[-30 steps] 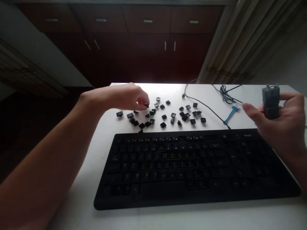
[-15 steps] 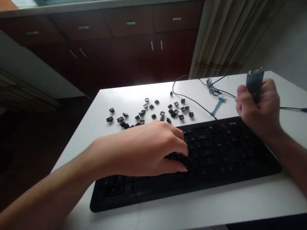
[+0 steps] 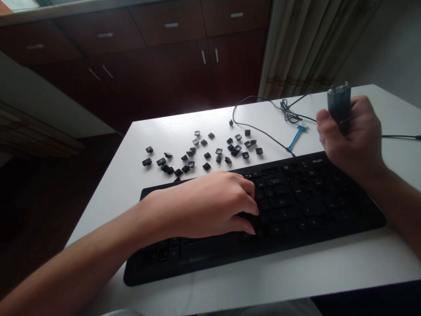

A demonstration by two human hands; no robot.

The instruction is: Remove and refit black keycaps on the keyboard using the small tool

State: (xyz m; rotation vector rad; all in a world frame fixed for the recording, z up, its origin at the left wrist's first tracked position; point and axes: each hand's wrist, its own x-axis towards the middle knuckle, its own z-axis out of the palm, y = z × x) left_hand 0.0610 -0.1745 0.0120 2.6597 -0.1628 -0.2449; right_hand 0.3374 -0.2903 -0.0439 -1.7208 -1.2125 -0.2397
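Fingertip work at a black keyboard [image 3: 286, 215], which lies slanted across the lower centre and right of the frame on a white tabletop [image 3: 204, 287]. The step in hand appears to be close handling at a single key position: the left hand [image 3: 217, 204] reaches in from the lower left, its fingers bent down over the keyboard's middle. A move from this pose would call for fine alignment with that position and steady, level pressure that spares the neighbouring keys.

Left grip: thumb and forefinger stand a little apart at the keys; whether a keycap sits between them cannot be told, the hand itself hiding the spot. Right grip: the right hand [image 3: 357, 136], at upper right, is closed around a dark handheld piece [image 3: 340, 105] with metal projections at its top, held above the keyboard's far edge.

Loose black keycaps [image 3: 219, 151] lie scattered beyond the keyboard at centre; to their right, a blue brush-like tool [image 3: 297, 136] lies beside a thin cable [image 3: 256, 125].
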